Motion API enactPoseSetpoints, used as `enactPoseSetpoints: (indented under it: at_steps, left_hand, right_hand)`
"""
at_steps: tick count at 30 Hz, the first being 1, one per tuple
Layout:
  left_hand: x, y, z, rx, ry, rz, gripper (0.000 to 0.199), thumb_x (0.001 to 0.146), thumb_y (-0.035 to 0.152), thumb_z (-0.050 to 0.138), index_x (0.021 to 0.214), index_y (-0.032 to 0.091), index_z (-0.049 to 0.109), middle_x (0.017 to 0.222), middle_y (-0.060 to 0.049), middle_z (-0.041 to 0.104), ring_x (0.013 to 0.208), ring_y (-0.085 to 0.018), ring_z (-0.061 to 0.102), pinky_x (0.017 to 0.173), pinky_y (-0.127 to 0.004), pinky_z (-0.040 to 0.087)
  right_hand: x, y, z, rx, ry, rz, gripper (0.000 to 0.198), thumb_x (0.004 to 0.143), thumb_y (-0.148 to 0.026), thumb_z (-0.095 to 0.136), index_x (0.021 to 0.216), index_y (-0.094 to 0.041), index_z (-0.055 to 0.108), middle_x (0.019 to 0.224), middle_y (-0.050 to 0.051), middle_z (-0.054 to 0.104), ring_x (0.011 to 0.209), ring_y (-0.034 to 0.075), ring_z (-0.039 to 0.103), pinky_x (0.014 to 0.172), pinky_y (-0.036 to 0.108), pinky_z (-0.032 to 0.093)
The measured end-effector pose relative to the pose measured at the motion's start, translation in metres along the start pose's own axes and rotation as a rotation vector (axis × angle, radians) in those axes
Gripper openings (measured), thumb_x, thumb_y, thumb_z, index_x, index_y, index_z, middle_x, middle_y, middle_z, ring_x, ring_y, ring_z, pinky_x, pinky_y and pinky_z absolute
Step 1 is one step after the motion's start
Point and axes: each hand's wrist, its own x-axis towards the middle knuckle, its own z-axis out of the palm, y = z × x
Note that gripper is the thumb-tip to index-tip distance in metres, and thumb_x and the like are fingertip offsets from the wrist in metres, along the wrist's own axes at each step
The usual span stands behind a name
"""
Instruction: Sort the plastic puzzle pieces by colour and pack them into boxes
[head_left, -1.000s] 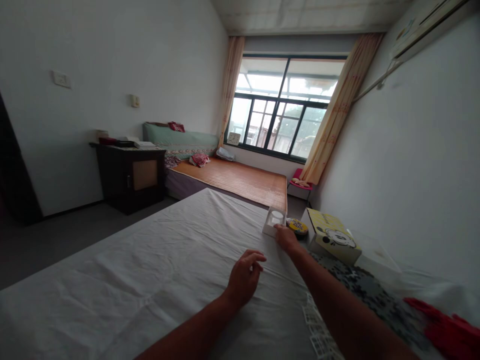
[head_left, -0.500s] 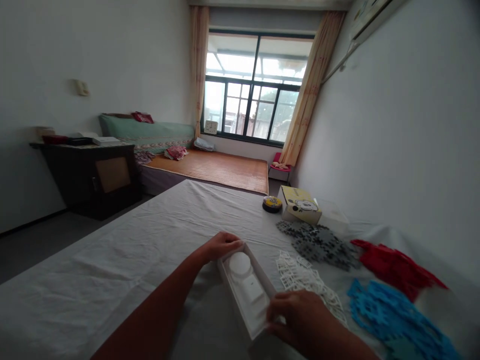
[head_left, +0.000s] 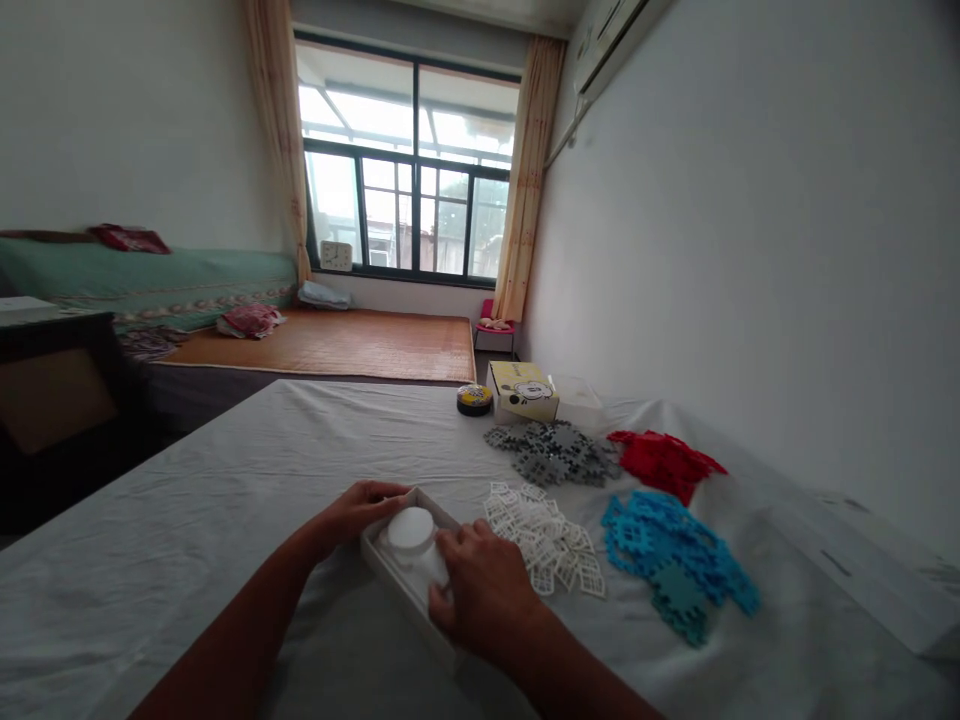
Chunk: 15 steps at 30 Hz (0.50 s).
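Note:
A narrow open white box [head_left: 390, 580] rests on the white sheet in front of me, set at a slant. Inside it lies a white object with a round, flat-topped end [head_left: 411, 528]; I cannot tell what kind it is. My left hand [head_left: 367, 508] grips the far left corner of the box, fingers curled over the rim. With bent fingers, my right hand [head_left: 487, 585] reaches over the right side into the box, closed at the white object just below its round end. This hand hides the near part of the box and its contents.
Right of the box lie piles of white lattice pieces [head_left: 544, 535], blue pieces [head_left: 675, 555], grey pieces [head_left: 559, 452] and red pieces [head_left: 664, 460]. Behind them stand a yellow carton [head_left: 523, 392], a round tin [head_left: 474, 400] and a clear container [head_left: 576, 400]. A wall rises on the right.
My right hand has moved from the near right end of the box to the white object inside. My left hand stays at the far corner. The view has turned right.

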Motion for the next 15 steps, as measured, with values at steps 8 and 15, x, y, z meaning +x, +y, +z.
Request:
enactPoseSetpoints:
  at_steps: [8, 15]
  left_hand:
    - [-0.004, 0.006, 0.007, -0.054, 0.003, -0.016, 0.057, 0.07, 0.057, 0.066, 0.103, 0.012, 0.071, 0.091, -0.007, 0.074, 0.085, -0.026, 0.066, 0.079, -0.032, 0.049]
    - [-0.012, 0.019, 0.002, 0.017, -0.067, -0.025, 0.054, 0.07, 0.054, 0.067, 0.11, 0.018, 0.069, 0.104, -0.006, 0.072, 0.097, -0.026, 0.063, 0.084, -0.031, 0.048]
  right_hand:
    - [-0.002, 0.025, -0.016, 0.445, 0.227, 0.109, 0.035, 0.076, -0.033, 0.056, 0.109, -0.027, 0.064, 0.094, 0.004, 0.066, 0.084, 0.019, 0.059, 0.078, 0.031, 0.048]
    - [-0.086, 0.151, -0.069, 0.501, 0.59, 0.511, 0.055, 0.079, -0.057, 0.046, 0.121, -0.025, 0.056, 0.109, 0.008, 0.066, 0.088, 0.023, 0.064, 0.066, 0.032, 0.052]
